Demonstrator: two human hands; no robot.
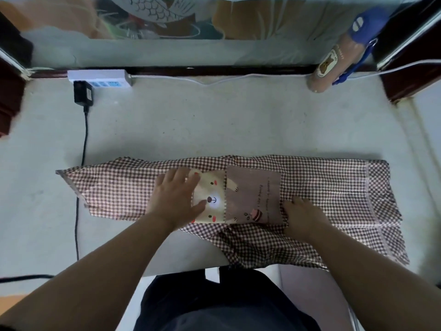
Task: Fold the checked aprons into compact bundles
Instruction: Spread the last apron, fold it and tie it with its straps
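Left hand [176, 197] flat, fingers spread, on checked apron [114, 187] (bear pocket [253, 194]); right hand [303, 217] grip unclear.

A white power strip [100, 78] with a black adapter [82, 93] lies far left on the table [191, 120]; a brown bottle [334, 65] lies far right.

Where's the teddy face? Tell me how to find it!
On the pale table lies a long brown-checked apron. Near its middle, touching the left hand, is a cream patch. It alone shows a bear's nose and pink cheeks; the pocket beside it is brown.
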